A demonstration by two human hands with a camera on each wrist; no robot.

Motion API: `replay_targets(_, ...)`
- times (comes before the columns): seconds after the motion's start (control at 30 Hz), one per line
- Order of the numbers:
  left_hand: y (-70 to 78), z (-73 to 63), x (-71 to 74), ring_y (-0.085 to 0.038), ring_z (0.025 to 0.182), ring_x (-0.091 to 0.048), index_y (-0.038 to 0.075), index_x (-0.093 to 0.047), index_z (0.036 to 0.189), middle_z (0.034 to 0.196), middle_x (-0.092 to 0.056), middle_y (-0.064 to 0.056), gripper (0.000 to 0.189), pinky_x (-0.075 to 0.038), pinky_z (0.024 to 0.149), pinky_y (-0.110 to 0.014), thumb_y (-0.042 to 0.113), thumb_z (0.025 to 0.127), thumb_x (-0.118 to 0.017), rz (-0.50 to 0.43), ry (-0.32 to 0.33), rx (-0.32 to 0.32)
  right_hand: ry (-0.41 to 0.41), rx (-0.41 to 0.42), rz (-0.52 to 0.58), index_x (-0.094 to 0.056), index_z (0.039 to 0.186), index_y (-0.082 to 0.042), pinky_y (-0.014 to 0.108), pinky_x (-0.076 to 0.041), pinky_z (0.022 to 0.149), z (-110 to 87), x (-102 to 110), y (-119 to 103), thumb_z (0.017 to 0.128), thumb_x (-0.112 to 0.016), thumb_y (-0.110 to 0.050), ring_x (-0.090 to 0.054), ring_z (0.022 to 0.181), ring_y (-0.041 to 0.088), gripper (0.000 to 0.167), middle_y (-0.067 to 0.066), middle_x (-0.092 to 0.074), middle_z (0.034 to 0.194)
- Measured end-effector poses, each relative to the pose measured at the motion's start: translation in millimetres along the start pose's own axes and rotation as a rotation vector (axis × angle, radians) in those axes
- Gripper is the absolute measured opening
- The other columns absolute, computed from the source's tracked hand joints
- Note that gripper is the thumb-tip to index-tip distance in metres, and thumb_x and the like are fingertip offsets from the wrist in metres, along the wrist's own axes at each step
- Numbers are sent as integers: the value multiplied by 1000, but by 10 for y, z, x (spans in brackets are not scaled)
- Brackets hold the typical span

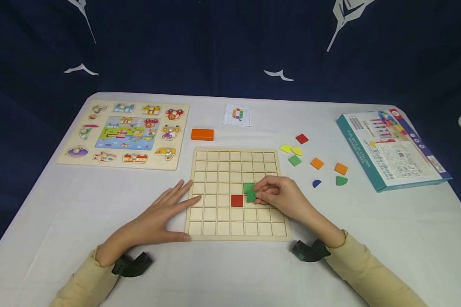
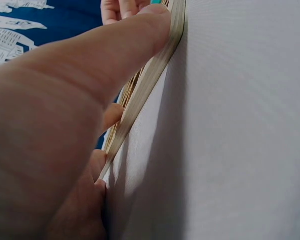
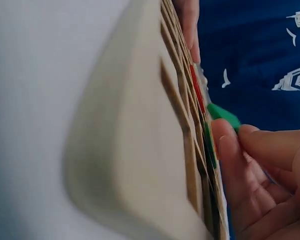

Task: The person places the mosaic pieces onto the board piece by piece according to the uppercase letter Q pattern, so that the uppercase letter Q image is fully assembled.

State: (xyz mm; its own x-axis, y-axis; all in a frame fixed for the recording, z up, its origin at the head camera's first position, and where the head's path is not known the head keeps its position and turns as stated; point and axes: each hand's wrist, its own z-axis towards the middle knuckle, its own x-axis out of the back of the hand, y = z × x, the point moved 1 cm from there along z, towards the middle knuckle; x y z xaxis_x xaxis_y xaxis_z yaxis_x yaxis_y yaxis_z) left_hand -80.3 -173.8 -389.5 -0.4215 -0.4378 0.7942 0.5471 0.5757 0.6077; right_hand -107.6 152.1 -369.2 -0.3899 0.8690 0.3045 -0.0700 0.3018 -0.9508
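Right fingers (image 1: 263, 184) with pinched green tile (image 1: 251, 196)

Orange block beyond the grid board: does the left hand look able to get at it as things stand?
Likely yes: the left hand grips nothing, its spread fingers resting at the edge of the grid board, and nothing seems to stand between them and the orange block.
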Motion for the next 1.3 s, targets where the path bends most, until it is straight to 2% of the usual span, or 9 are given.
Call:
replay_targets(0.2, 7, 1, 9, -26, 140, 2, 19, -36, 146, 156, -4, -5, 91, -5, 108, -49, 43, 70, -80, -6, -4, 4, -3, 29, -123, -66, 87, 0, 28, -52, 58, -7, -41, 23, 81, -69, 3, -62, 57, 18, 8, 4, -64, 68)
replay_targets(0.33, 10, 4, 15, -25, 140, 2, 19, -35, 146, 156, -3, -5, 91, -5, 109, -49, 43, 70, -80, 5, -6, 3, 1, 58, -194, -66, 85, -4, 26, -50, 56, -1, -56, 10, 80, -71, 1, -59, 55, 15, 9, 0, -62, 65)
replay_targets(0.67, 11, 4, 14, -25, 140, 2, 19, -35, 146, 156, -4, -5, 91, -5, 108, -50, 45, 71, -79, -8, -1, 8, 8, 77, -298, -68, 83, -7, 24, -48, 55, 8, -76, -20, 81, -72, -2, -56, 52, 10, 7, -4, -59, 62)
replay_targets(0.8, 7, 0, 4, -26, 140, 2, 19, -36, 146, 156, -4, -5, 90, -6, 108, -50, 46, 71, -78, -11, -1, 4, 10, 59, -295, -69, 86, -6, 24, -49, 56, 0, -27, -36, 82, -70, -2, -58, 55, 11, 5, -3, -62, 66)
replay_targets(0.9, 11, -1, 7, -26, 140, 2, 19, -36, 146, 156, -4, -5, 90, -6, 108, -50, 46, 71, -78, -15, -2, 2, 39, 32, -270, -70, 90, -4, 26, -50, 57, 0, 105, -52, 84, -68, -2, -60, 61, 16, 6, 1, -66, 74)
replay_targets(1.07, 15, -3, 9, -26, 140, 1, 18, -36, 146, 156, -5, -6, 90, -5, 108, -49, 46, 71, -78, -10, -2, 5, 152, -45, -213, -67, 99, 2, 28, -52, 64, 45, 485, -50, 88, -65, -8, -61, 74, 23, 15, 10, -67, 89)
replay_targets(1.17, 15, -2, 9, -26, 140, 1, 18, -36, 146, 156, -5, -6, 90, -5, 108, -49, 45, 71, -79, -7, -2, 7, 242, -74, -177, -65, 103, 5, 26, -52, 67, 78, 715, -5, 90, -64, -13, -61, 79, 22, 22, 11, -66, 94)
replay_targets(1.3, 11, 0, 3, -26, 140, 2, 19, -36, 146, 156, -4, -6, 91, -5, 108, -49, 45, 71, -79, -7, -2, 5, 339, -115, -117, -62, 109, 7, 22, -51, 70, 109, 926, 71, 91, -63, -14, -61, 83, 16, 28, 5, -67, 97)
